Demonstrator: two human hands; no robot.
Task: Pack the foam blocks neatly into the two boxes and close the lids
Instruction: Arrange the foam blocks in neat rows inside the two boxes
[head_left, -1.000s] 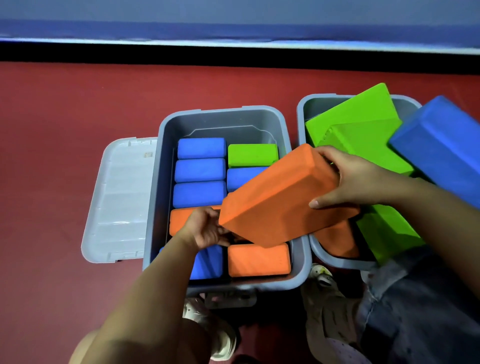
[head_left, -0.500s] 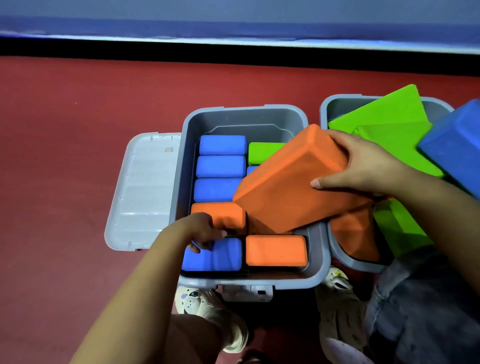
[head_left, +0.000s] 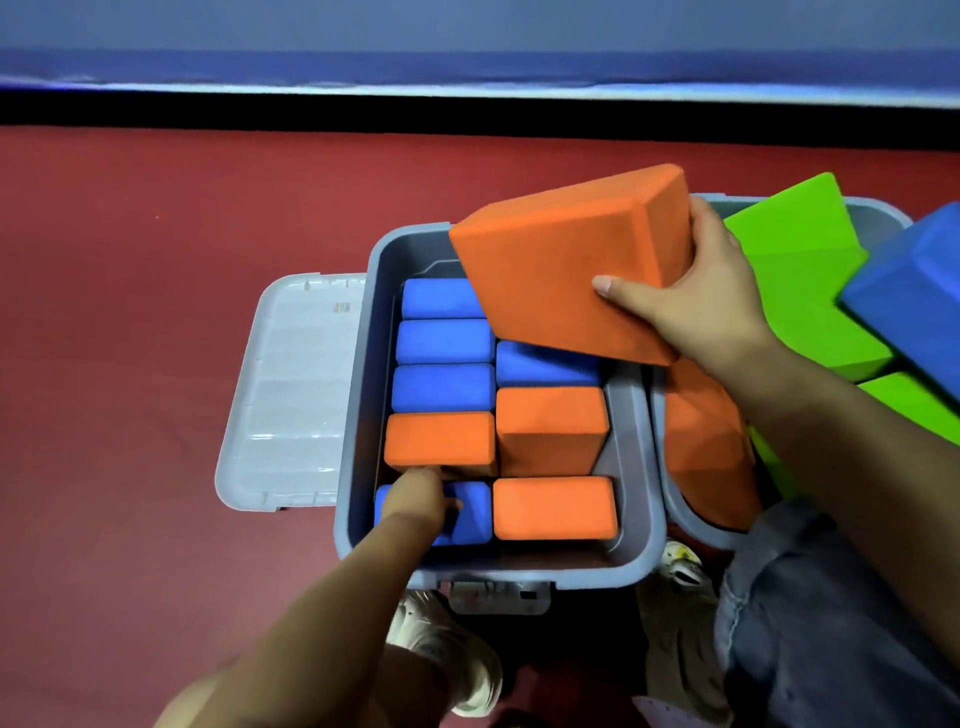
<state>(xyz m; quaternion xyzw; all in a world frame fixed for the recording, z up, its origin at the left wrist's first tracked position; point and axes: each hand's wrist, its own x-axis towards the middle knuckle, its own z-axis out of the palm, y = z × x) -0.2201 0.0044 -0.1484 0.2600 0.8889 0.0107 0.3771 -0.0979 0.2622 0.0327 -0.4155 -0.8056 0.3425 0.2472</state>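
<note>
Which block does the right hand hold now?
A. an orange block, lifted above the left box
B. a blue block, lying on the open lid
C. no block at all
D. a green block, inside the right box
A: the right hand grips a large orange block tilted in the air over the far part of the left box, with the thumb on the block's broad face.

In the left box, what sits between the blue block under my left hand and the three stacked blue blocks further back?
In the head view, one orange block lies between the blue block under the left hand and the three blue blocks.
</note>
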